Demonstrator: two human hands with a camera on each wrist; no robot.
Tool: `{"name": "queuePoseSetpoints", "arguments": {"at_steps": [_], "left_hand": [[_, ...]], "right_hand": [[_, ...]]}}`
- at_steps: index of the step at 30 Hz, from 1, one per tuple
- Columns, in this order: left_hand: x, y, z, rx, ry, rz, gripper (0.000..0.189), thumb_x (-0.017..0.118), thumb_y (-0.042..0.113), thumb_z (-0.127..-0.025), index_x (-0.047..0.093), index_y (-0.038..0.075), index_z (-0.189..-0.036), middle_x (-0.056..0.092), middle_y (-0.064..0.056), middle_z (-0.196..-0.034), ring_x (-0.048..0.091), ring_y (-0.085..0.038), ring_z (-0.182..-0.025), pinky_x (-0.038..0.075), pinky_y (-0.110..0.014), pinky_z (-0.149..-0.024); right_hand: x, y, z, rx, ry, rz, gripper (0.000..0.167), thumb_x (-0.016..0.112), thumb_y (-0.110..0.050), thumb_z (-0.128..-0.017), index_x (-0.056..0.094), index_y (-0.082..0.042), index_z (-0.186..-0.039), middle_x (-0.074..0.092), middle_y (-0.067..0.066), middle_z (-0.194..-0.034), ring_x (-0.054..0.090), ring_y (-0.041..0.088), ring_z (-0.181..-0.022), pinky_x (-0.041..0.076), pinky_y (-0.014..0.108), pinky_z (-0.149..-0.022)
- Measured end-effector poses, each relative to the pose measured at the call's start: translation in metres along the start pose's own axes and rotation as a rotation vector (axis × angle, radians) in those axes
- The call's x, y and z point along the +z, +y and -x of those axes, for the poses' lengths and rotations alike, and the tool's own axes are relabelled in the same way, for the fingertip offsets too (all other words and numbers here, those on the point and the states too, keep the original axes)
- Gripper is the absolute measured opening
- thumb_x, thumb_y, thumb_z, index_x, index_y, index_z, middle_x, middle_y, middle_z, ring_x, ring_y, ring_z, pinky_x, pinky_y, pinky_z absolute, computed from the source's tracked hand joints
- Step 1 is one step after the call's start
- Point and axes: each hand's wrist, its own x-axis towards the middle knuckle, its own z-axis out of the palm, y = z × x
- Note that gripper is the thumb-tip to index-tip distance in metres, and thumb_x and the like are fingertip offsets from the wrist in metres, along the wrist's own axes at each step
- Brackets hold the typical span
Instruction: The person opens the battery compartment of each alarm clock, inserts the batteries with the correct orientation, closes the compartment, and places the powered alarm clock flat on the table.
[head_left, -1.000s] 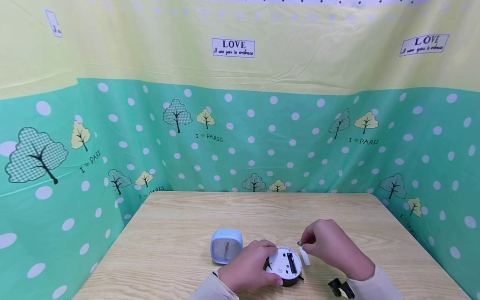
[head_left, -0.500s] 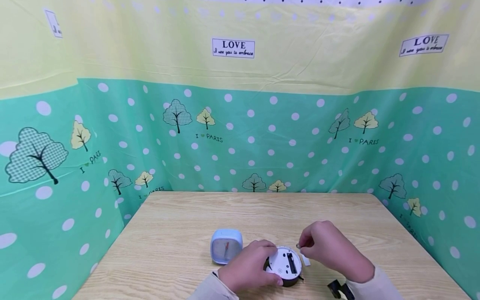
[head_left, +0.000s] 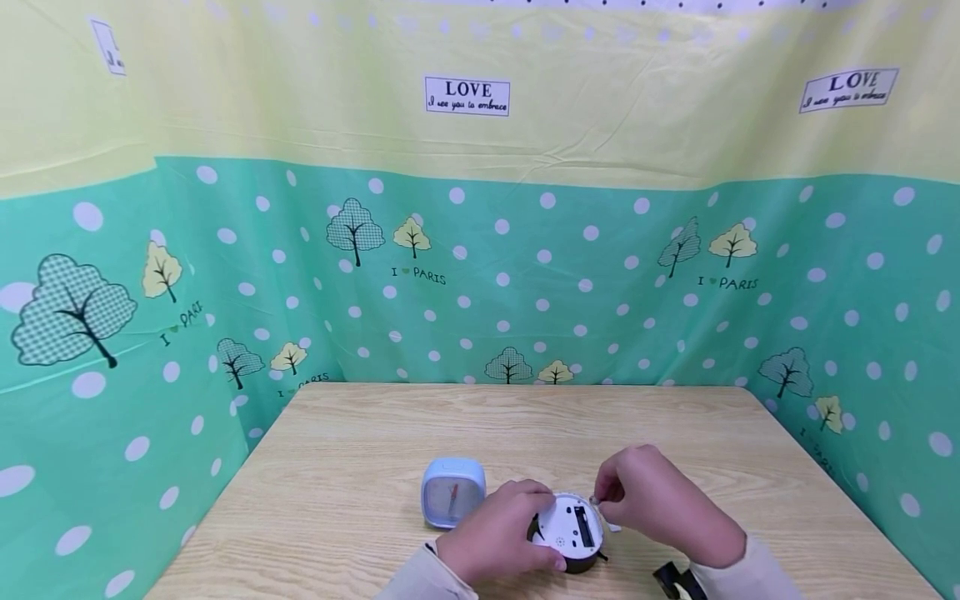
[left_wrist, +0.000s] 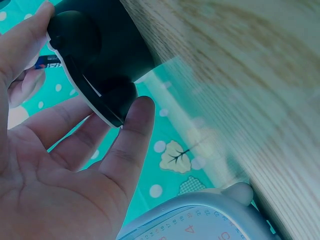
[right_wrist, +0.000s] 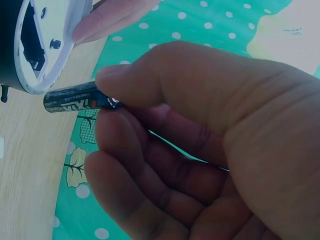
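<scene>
My left hand (head_left: 501, 533) grips a round black clock (head_left: 555, 529) by its side, thumb and fingers spread round the rim. The clock lies with its white back up, and a dark battery slot (head_left: 582, 527) stands uncovered there. My right hand (head_left: 648, 504) pinches a small dark cylindrical battery (right_wrist: 75, 97) between thumb and index finger. In the right wrist view the battery's free end points at the clock's rim, close to the slot. From the left wrist, the clock's black body (left_wrist: 100, 45) shows, with the battery (left_wrist: 47, 62) behind it.
A light blue square-faced clock (head_left: 453, 493) stands left of my left hand. A small white strip (head_left: 615, 527) lies beside the round clock, partly hidden by my right hand. Near my right sleeve sits a small black object (head_left: 678, 581). Patterned cloth (head_left: 480, 275) hangs behind the table.
My right hand has moved left with the battery, closer to the round clock's edge, covering more of the white strip. The left hand and round clock have stayed put.
</scene>
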Motion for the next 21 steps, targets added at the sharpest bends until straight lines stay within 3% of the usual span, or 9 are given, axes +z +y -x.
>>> {"name": "queuePoseSetpoints", "arguments": {"at_steps": [21], "left_hand": [[0.0006,-0.0010,-0.0005,-0.015,-0.010,0.007,0.072,0.085,0.057,-0.078,0.066,0.022,-0.138,0.061,0.009,-0.142,0.056,-0.009,-0.128,0.050,-0.033,-0.108]], "right_hand": [[0.0071,-0.0006,-0.0039,-0.060,-0.053,0.001,0.020,0.079,-0.004,-0.073,0.070,-0.022,-0.071,0.058,-0.018,-0.064,0.051,0.000,-0.060,0.047,0.021,-0.055]]}}
